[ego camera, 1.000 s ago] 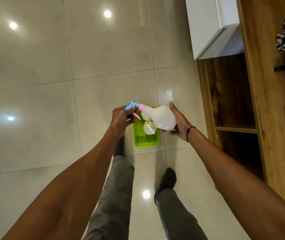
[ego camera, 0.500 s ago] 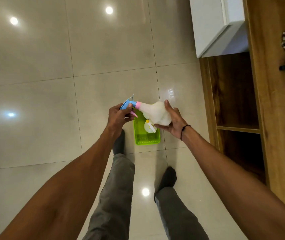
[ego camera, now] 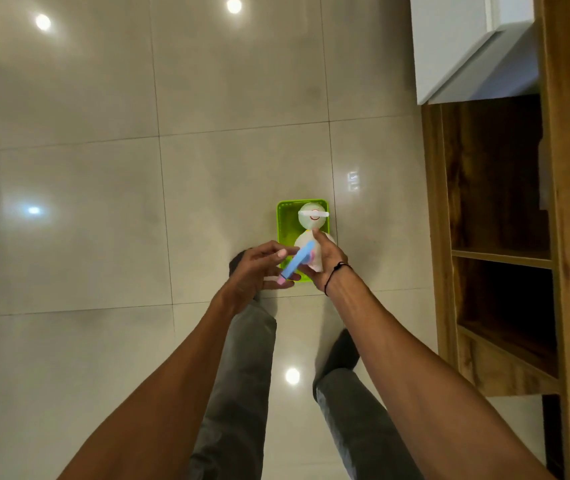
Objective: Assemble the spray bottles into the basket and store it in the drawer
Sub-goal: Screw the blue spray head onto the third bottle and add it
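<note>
A green basket [ego camera: 282,225] sits on the tiled floor ahead of my feet. One white spray bottle [ego camera: 312,216] stands at its far end, seen from above. A second white bottle with a blue and pink spray head [ego camera: 297,263] is held upright over the basket's near end. My right hand [ego camera: 325,261] grips its body. My left hand [ego camera: 259,268] touches the spray head with loosely curled fingers. The bottle's lower part is hidden by my hands.
A wooden cabinet [ego camera: 498,237] with open shelves stands at the right. A white drawer front [ego camera: 467,46] juts out above it. My legs and socked feet [ego camera: 339,355] are below the basket. Glossy floor tiles spread to the left.
The bottle went from lying sideways between my hands to upright over the basket's near end. Both hands moved down and closer together, and the far bottle came into sight.
</note>
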The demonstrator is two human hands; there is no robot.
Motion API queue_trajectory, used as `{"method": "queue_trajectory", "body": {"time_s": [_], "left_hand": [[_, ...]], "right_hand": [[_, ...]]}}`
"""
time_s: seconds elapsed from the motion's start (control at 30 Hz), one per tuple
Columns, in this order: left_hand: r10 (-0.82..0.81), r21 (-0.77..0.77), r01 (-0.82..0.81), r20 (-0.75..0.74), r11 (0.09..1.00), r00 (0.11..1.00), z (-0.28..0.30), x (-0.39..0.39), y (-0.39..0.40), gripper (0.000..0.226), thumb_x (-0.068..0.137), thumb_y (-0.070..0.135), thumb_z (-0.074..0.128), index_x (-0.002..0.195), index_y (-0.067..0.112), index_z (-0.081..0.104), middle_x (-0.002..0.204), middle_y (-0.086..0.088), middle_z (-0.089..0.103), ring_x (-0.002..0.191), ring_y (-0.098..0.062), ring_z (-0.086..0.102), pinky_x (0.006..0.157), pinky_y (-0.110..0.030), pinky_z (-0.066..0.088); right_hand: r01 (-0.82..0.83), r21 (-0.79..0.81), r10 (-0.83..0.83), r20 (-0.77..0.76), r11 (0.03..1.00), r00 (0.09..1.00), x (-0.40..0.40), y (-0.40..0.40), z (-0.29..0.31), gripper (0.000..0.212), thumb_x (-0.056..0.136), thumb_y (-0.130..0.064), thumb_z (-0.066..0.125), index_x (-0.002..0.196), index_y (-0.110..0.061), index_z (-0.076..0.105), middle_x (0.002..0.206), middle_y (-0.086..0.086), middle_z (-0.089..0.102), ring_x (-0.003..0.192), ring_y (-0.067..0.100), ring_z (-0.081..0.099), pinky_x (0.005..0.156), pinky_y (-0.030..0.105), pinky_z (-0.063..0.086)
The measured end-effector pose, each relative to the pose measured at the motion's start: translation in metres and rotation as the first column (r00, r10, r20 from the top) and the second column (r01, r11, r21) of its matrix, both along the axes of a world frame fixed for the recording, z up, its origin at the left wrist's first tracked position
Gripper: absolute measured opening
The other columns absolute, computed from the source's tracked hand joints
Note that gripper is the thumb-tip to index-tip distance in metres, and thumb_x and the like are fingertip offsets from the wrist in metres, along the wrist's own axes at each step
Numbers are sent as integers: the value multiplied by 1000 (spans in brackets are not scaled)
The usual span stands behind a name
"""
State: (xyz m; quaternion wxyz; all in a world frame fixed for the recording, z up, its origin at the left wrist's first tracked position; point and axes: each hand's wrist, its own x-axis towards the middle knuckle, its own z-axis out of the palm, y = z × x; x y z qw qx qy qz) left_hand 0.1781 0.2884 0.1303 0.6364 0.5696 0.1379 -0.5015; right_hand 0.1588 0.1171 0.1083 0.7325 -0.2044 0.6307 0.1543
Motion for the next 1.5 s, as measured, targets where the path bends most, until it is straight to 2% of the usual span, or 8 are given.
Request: {"method": "queue_trajectory", "body": {"time_s": [0.13, 0.27, 0.4, 0.63, 0.87, 1.07, 1.27, 1.5], "left_hand": [[-57, 156, 63, -46, 986, 997, -22, -15, -8, 85, 65, 79, 82, 123, 18, 69, 118, -4, 80, 93, -37, 81, 75, -39, 67], [-29, 260, 47, -75, 964, 997, -55, -27, -12, 98, 62, 71, 88, 145, 29, 58, 125, -4, 74, 93, -31, 82, 84, -41, 67], [-72, 283, 90, -71, 955, 995, -89, -45, -9, 84, 78, 61, 84, 147, 18, 62, 137, -13, 70, 98, -23, 81, 95, -41, 65], [-23, 331, 59, -112, 942, 993, -142, -61, -10, 70, 95, 42, 75, 157, 18, 51, 152, -18, 58, 116, -36, 74, 108, -47, 58], [24, 342, 37, -171, 939, 985, -194, -53, -20, 69, 98, 32, 73, 159, 13, 47, 153, -22, 56, 119, -37, 71, 76, -24, 63], [35, 351, 40, -205, 935, 978, -222, -51, -25, 76, 97, 37, 75, 161, 13, 43, 153, -20, 56, 114, -32, 70, 54, -16, 58], [9, 384, 61, -178, 921, 984, -239, -54, -27, 83, 96, 51, 71, 163, 15, 39, 160, -19, 50, 120, -31, 70, 86, -30, 60], [21, 473, 48, -139, 880, 990, -228, -58, -24, 83, 96, 74, 51, 154, 15, 47, 146, -11, 59, 113, -27, 69, 79, -38, 62]], "right_hand": [[-87, -27, 86, -57, 996, 995, -15, 16, -28, 70, 96, -36, 75, 152, -5, 45, 147, 21, 60, 135, 39, 63, 114, 51, 51], [-130, 41, 133, -54, 991, 990, -22, 28, -64, 65, 100, -37, 69, 153, -8, 46, 147, 22, 61, 136, 41, 61, 117, 54, 47], [-297, 72, 303, -89, 952, 949, -28, 32, -92, 59, 101, -43, 66, 146, -6, 54, 125, 14, 71, 122, 36, 65, 101, 46, 53], [-368, 56, 372, -158, 928, 915, -41, 44, -152, 63, 99, -45, 68, 145, -6, 53, 143, 18, 64, 130, 40, 64, 94, 50, 53], [-364, 51, 367, -193, 930, 910, -39, 44, -211, 58, 102, -42, 63, 148, -8, 51, 148, 18, 61, 134, 41, 60, 97, 51, 52], [-368, 15, 361, -233, 930, 903, -36, 40, -238, 54, 104, -37, 61, 148, -8, 52, 145, 16, 63, 116, 36, 65, 82, 44, 53], [-384, -51, 364, -225, 922, 904, -38, 39, -250, 46, 105, -23, 50, 146, -1, 55, 130, 16, 67, 106, 33, 63, 86, 44, 53], [-498, -275, 409, -323, 823, 854, -53, 20, -241, 35, 92, 2, 57, 125, -2, 67, 130, 20, 70, 110, 39, 74, 96, 53, 62]]}}
